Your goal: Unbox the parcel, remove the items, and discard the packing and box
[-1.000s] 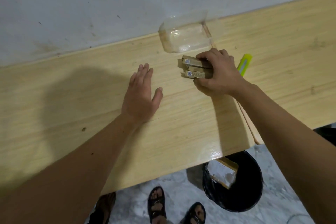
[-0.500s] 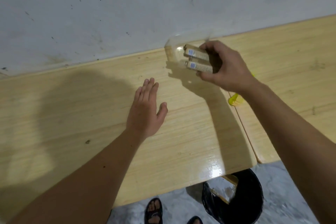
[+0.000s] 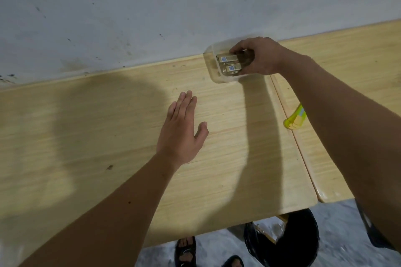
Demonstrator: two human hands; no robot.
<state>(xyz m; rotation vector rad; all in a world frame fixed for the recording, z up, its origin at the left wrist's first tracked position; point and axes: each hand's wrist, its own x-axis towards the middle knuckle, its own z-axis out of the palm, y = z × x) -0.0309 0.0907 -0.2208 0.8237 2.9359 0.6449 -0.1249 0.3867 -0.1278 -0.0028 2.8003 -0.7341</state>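
**Inspector:** Where are the small boxes (image 3: pixel 229 64)?

**Assistant:** Gripped by the right hand (image 3: pixel 259 56), inside the clear tub (image 3: pixel 211 71) against the wall (image 3: pixel 152 6). Left hand (image 3: pixel 181 131) lies flat and empty on the table (image 3: pixel 108 136).

**Inspector:** Handling?

**Assistant:** Likely light, stiff card; pinch the long sides. Table edge and bin (image 3: pixel 299 240) lie well apart from the tub.

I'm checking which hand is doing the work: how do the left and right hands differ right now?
The left hand lies open and flat on the table; the right hand is curled around small gold boxes. The left holds nothing and sits mid-table; the right reaches to the wall, at the clear plastic container. Both are bare.
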